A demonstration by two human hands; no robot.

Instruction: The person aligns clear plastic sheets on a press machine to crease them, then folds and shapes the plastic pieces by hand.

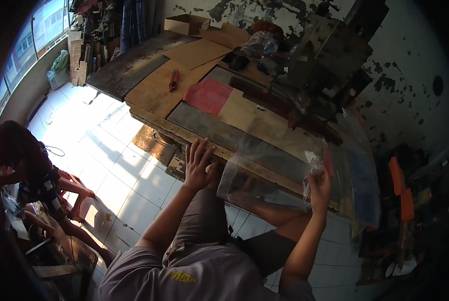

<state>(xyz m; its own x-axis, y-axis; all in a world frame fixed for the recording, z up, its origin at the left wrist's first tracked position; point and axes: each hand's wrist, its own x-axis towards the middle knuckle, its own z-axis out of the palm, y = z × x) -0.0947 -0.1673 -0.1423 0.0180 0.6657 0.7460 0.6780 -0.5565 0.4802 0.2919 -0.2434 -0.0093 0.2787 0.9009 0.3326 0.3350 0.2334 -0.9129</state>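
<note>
My right hand [319, 189] pinches a crumpled corner of a clear plastic sheet or bag [262, 175], above the near edge of the work table [157, 119]. The plastic spreads leftward from it over the table edge and above my legs. My left hand [200, 164] has its fingers spread and lies at the table's front edge, over my knee, holding nothing. A pink cloth-like piece [209, 96] and a pale flat sheet [242, 111] lie on the tabletop beyond my hands. Farther back rests a red cutter knife [174, 80].
A dark machine [329, 55] stands at the table's back right. Cardboard [199, 51] and an open box [183, 24] lie at the far end. More clear plastic [362, 175] hangs at the right. On the left, another person [26, 155] sits by a red stool [79, 198].
</note>
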